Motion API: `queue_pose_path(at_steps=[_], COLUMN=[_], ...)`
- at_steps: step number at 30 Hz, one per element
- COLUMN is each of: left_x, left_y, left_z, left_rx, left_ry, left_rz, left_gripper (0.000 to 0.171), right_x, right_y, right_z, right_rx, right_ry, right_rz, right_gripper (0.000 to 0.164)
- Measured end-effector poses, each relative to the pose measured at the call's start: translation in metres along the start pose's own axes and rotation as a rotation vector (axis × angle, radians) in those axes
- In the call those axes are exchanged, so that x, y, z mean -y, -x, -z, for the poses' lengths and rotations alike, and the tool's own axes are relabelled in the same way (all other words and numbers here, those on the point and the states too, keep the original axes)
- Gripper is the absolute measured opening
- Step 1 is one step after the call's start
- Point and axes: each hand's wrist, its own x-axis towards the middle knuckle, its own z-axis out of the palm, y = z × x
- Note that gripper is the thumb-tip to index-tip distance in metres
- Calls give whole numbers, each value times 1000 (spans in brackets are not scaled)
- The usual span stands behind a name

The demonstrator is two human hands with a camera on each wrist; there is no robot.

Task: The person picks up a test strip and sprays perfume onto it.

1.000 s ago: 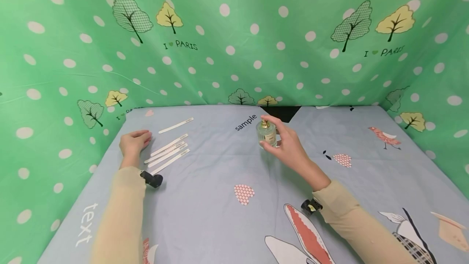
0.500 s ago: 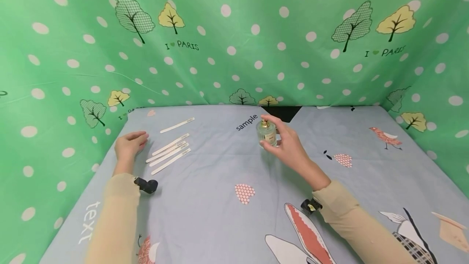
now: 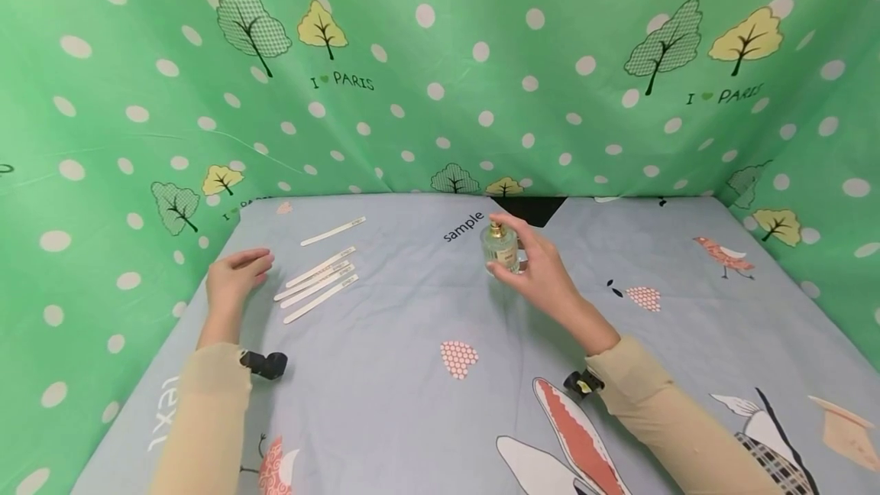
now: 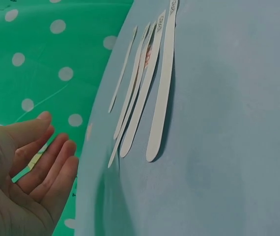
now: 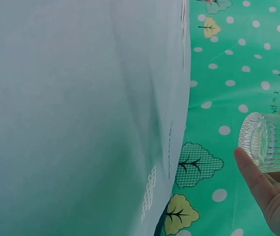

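Observation:
My right hand (image 3: 545, 266) grips a small clear glass perfume bottle (image 3: 500, 250) with a gold neck, a finger on its top and the thumb low on its side. In the right wrist view, the ribbed base of the perfume bottle (image 5: 270, 140) shows upright off the cloth, and the rest is cut off by the frame edge. To the left, my left hand (image 3: 234, 277) holds nothing, its fingers relaxed and slightly bent. White paper test strips (image 3: 321, 300), printed at one end, lie slanted just right of it; the left wrist view shows the nearest strip (image 4: 160, 108) by itself.
A blue-grey printed cloth (image 3: 399, 327) covers the table. One separate strip (image 3: 333, 231) lies farther back than the others. Behind and at both sides hangs a green dotted curtain (image 3: 412, 113), meeting the table's far edge.
My left hand has drawn back to the left and slightly toward me, away from the strips. The right hand keeps its grip on the perfume bottle in about the same spot.

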Motion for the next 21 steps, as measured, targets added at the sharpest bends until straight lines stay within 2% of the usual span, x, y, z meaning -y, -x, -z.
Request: queue_pose_path(at_steps=[8, 14, 21], left_x=[0, -2, -1], left_y=[12, 22, 32], left_z=[3, -1, -7], left_rx=[7, 13, 19], left_ry=[28, -32, -58], left_rz=[-46, -99, -122], left_gripper=[49, 51, 50], right_x=[-2, -2, -1], right_y=[0, 0, 1], right_z=[0, 0, 1], right_rx=[-5, -6, -1], right_ry=[9, 11, 5], right_rz=[12, 15, 9], right_gripper=[73, 73, 72])
